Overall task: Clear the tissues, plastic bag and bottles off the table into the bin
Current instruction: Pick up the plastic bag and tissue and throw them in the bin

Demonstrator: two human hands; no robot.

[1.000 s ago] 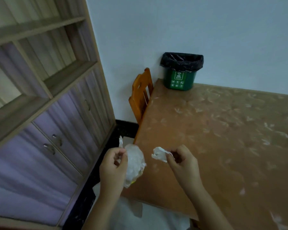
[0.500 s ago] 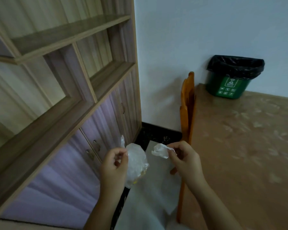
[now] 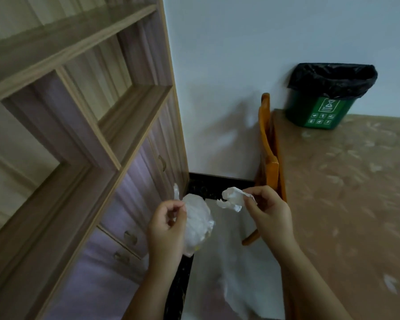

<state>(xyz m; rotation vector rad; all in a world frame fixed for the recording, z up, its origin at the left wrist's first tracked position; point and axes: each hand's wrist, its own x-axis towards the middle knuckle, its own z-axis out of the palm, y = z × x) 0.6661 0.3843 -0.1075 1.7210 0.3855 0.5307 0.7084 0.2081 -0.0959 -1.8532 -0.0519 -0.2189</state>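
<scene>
A white wall (image 3: 263,54) stood at the back, with a big wooden shelf unit (image 3: 79,112) on the left side and pale purple cupboard doors (image 3: 134,181) under it. On the right lay the brown worktop (image 3: 344,192), with little white marks all over it. An orange wooden chair (image 3: 269,158) was pushed up against the worktop's left edge.

The green bin (image 3: 319,112) sat on the far corner of the worktop, close to the wall, and a black bag (image 3: 333,77) lined its top.

Both hands were held up off the worktop, over the floor (image 3: 229,262) — well away from the bin. The left hand (image 3: 165,229) had its fingers (image 3: 178,207) pinched on the clear plastic bag (image 3: 198,224), which was bunched into a ball and hung just beside the palm. A thin strip of the bag stuck up above the hand.

The right hand (image 3: 270,213) held a crumpled white tissue (image 3: 232,199) between its thumb and fingers (image 3: 252,197). The tissue poked out to the left, near the bag but not touching it.
</scene>
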